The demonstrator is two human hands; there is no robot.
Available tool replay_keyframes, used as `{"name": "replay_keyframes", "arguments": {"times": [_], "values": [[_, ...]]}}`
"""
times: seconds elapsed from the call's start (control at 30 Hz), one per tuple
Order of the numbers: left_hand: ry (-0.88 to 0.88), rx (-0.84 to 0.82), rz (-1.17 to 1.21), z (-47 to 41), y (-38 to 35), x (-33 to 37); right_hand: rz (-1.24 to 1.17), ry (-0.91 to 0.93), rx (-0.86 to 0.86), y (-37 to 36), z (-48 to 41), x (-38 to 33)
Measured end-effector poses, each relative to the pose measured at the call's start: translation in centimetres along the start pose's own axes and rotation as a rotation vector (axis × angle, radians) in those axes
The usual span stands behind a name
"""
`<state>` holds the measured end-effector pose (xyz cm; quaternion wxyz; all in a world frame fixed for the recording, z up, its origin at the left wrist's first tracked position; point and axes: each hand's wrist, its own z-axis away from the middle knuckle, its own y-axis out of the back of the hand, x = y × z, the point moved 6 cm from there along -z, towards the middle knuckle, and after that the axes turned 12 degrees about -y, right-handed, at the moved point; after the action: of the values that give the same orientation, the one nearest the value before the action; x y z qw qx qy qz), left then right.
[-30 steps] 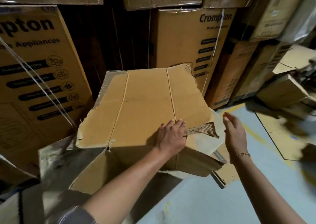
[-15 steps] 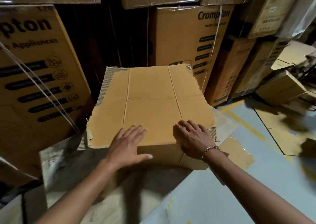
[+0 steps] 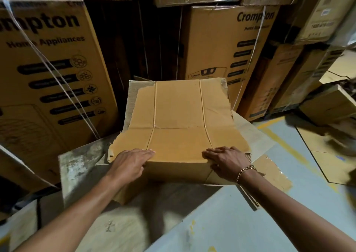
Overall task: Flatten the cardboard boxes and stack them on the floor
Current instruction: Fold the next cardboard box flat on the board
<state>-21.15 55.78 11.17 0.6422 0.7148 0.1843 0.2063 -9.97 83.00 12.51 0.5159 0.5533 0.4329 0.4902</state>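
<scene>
We are looking down at a torn cardboard sheet, left hand and right hand pressing its near edge, fingers straight, grasping nothing.

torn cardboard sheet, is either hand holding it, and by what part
Neither holds it: the left hand and right hand press flat on the torn cardboard sheet along its near folded edge.

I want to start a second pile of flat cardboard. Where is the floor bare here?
Bare grey floor lies at the near right, from the cardboard pile out to the yellow line. Beyond that line a flat sheet covers the floor. The back and left are crowded with tall printed boxes.
</scene>
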Motion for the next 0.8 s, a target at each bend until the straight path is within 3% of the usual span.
{"name": "replay_keyframes", "arguments": {"times": [0.13,0.37,0.43,0.6,0.7,0.8], "values": [[-0.002,-0.003,-0.069,1.2,1.0,0.3,0.003,0.005,0.042,0.9,0.9,0.7],[0.168,0.010,-0.228,3.7,5.0,0.9,0.070,-0.042,0.170,4.1,2.3,3.9],[0.154,0.113,-0.257,3.9,6.9,2.2,0.093,-0.013,0.258,6.1,2.8,4.2],[0.136,0.590,-0.311,4.9,12.3,6.4,-0.068,0.050,0.680,12.6,6.0,5.6],[0.156,0.640,-0.318,6.2,12.0,7.7,-0.070,0.015,0.666,11.3,7.6,6.8],[0.184,0.484,-0.271,8.4,8.0,7.6,-0.081,-0.076,0.520,6.7,9.5,8.7]]}}
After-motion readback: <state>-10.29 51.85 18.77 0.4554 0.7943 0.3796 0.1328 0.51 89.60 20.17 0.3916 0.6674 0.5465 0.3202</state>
